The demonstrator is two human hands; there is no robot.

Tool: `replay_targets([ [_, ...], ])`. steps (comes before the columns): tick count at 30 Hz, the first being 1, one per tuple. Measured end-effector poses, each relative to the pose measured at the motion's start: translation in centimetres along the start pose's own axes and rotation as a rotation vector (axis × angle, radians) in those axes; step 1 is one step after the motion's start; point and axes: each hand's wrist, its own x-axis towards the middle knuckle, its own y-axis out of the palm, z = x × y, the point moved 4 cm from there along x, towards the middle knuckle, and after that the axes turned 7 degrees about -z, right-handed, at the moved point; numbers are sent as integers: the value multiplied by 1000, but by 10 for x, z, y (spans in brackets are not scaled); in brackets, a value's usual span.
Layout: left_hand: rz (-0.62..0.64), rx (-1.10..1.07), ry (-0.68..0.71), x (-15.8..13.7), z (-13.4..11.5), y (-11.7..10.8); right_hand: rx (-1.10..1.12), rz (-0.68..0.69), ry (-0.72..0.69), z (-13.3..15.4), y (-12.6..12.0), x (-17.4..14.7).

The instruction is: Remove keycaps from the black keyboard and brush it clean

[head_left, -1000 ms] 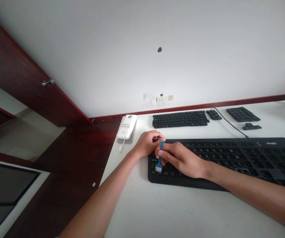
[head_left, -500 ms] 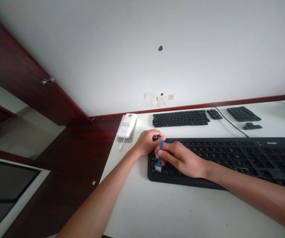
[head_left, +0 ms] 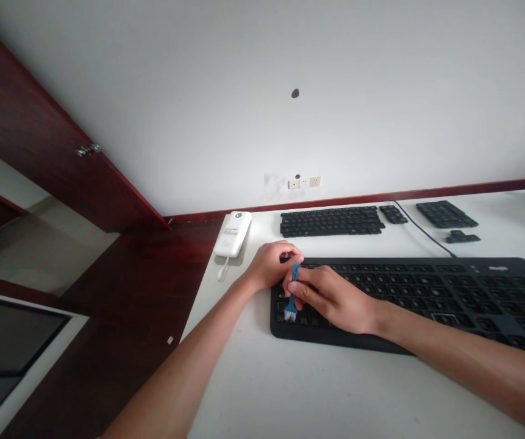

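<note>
My right hand (head_left: 335,299) pinches a small blue cleaning brush (head_left: 295,286) near the middle of its handle. White bristles at its lower end touch the front left corner of a black keyboard (head_left: 427,341), whose keycaps are off, leaving bare sockets. Blue tufts show at the brush's upper end, close to my left fingers. My left hand (head_left: 271,263) is curled over the keyboard's back left corner, gripping it; the undersides of those fingers are hidden. My right hand and forearm cover part of the keyboard's left half and front edge.
Behind the keyboard lie removed keycaps in groups: a large block (head_left: 330,221), a small cluster (head_left: 393,214), a number-pad block (head_left: 446,214) and arrow keys (head_left: 462,236). A cable (head_left: 422,227) runs back between them. A white power bank (head_left: 233,234) sits near the table's left edge.
The brush's bristle end has moved very slightly to the left at the keyboard corner. The whole view has shifted a little; my left hand keeps its place on the keyboard.
</note>
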Motion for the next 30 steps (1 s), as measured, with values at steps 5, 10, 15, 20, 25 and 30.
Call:
replay_targets([
  [5,-6,0,-13,0,0,0,23,-17,6,0,-1,0],
  [10,-2,-4,-25,0,1,0,38,-2,10,0,0,1],
  [15,2,-9,-14,0,0,-1,16,12,9,-1,0,1],
  [20,6,-1,-36,0,0,-1,-1,-54,24,-2,-2,1],
  [25,8,4,-31,0,1,-1,37,-40,21,-1,-2,1],
  [30,13,-13,-29,0,0,-1,8,-1,13,-1,0,1],
])
